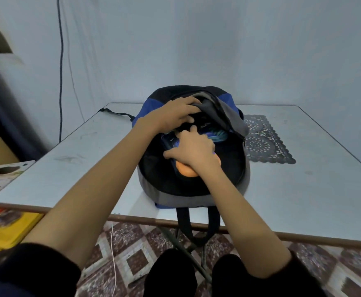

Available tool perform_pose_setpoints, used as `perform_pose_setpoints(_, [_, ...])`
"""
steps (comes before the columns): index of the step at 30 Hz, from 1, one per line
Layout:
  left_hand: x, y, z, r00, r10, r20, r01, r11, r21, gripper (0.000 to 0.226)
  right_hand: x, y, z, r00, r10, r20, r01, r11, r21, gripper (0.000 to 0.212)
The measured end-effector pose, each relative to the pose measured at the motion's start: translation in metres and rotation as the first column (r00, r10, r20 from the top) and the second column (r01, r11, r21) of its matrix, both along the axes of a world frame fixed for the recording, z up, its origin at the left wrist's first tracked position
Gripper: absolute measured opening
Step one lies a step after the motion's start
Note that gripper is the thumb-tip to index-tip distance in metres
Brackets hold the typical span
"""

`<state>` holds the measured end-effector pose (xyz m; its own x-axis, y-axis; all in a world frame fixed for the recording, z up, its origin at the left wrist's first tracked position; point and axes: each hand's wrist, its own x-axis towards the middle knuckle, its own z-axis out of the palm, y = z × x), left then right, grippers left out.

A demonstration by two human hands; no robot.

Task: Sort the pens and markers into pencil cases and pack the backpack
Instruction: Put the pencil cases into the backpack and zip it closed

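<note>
Left hand [175, 117] is gripping the flap of the backpack [196, 200], fingers curled over its edge and holding the mouth open. Right hand [193, 152] is grasping a blue pencil case [171, 143] inside the opening, fingers bent around it (orange item [186, 172] under the palm, identity unclear). Backpack is lying on the counter [78, 168].

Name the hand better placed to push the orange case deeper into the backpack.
Right. The right hand lies on the orange case in the mouth of the backpack. The left hand grips the flap, holding the opening wide, so it is probably best left there.
</note>
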<state>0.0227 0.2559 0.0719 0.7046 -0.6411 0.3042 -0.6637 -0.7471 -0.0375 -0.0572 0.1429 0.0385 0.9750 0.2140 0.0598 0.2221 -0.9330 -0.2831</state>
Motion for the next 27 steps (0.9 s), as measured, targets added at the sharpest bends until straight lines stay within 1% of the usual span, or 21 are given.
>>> perform_pose_setpoints(3, [0.000,0.000,-0.003,1.000,-0.007,0.001,0.007,1.000,-0.012,0.042,0.004,0.012,-0.012,0.999,-0.024,-0.032,0.023,0.999,-0.033,0.070])
perform_pose_setpoints(5, [0.001,0.001,-0.003,1.000,-0.012,0.002,0.012,1.000,-0.012,0.043,0.007,0.012,-0.018,1.000,-0.021,-0.016,0.021,0.999,-0.049,0.075])
perform_pose_setpoints(6, [0.001,0.002,-0.003,1.000,-0.013,0.003,0.013,1.000,-0.009,0.043,0.009,0.009,-0.019,0.999,0.008,-0.035,-0.009,1.000,-0.028,0.080])
perform_pose_setpoints(8, [0.001,0.003,-0.003,1.000,-0.011,0.006,0.011,1.000,-0.005,0.043,0.011,-0.003,-0.015,0.982,0.124,-0.145,-0.112,0.990,0.089,0.093])
perform_pose_setpoints(10, [0.002,0.004,-0.004,1.000,-0.008,0.012,0.009,1.000,-0.010,0.042,0.008,-0.022,-0.009,0.935,0.263,-0.239,-0.216,0.955,0.206,0.107])
perform_pose_setpoints(12, [0.001,0.003,-0.004,1.000,-0.014,0.019,0.014,1.000,-0.018,0.041,0.001,-0.044,-0.005,0.889,0.363,-0.281,-0.306,0.925,0.227,0.115])
perform_pose_setpoints(14, [-0.001,0.005,-0.004,0.999,-0.022,0.034,0.023,0.999,-0.032,0.040,-0.009,-0.060,-0.006,0.854,0.423,-0.302,-0.376,0.904,0.202,0.113])
perform_pose_setpoints(16, [-0.002,0.008,-0.004,0.998,-0.017,0.055,0.020,0.998,-0.056,0.039,-0.018,-0.067,-0.012,0.862,0.446,-0.239,-0.411,0.893,0.184,0.106])
perform_pose_setpoints(19, [-0.003,0.010,-0.004,0.996,-0.019,0.082,0.026,0.997,-0.076,0.037,-0.022,-0.065,-0.017,0.903,0.415,-0.108,-0.398,0.905,0.151,0.096])
perform_pose_setpoints(23, [-0.003,0.008,-0.004,0.997,-0.021,0.077,0.026,0.997,-0.068,0.038,-0.018,-0.057,-0.014,0.917,0.397,-0.034,-0.397,0.918,-0.015,0.091])
perform_pose_setpoints(27, [-0.004,0.006,-0.004,0.996,-0.028,0.081,0.033,0.998,-0.059,0.038,0.000,-0.040,-0.015,0.922,0.386,0.028,-0.384,0.922,-0.053,0.086])
